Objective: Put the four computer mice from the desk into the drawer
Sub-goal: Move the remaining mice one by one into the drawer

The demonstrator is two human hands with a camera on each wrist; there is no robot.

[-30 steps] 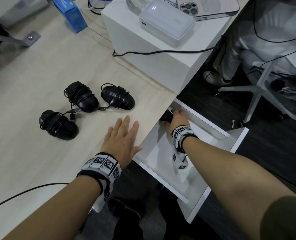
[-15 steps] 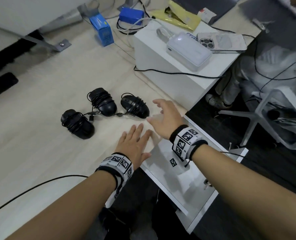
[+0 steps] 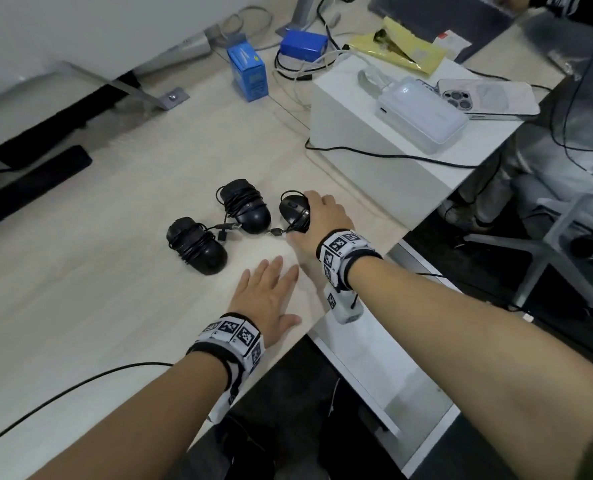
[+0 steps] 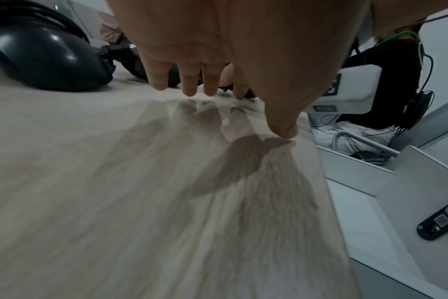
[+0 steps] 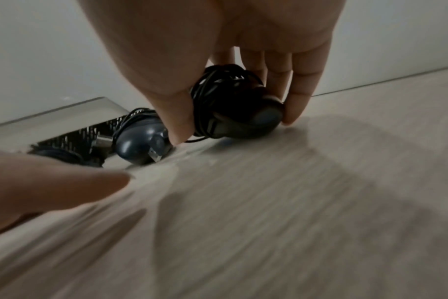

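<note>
Three black mice with their cords wound round them lie on the pale wooden desk: a left mouse, a middle mouse and a right mouse. My right hand covers the right mouse, which rests on the desk, with the thumb on one side and the fingers on the other. My left hand lies flat and open on the desk near its front edge. The white drawer stands open below that edge. A fourth black mouse lies bottom up in it.
A white box right of the mice carries a power bank and a phone. Blue boxes and cables lie at the back. A black cable crosses the near desk. An office chair stands at the right.
My right hand left the drawer, swung up and left over the desk and closed round the right mouse. The left hand stayed flat on the desk.
</note>
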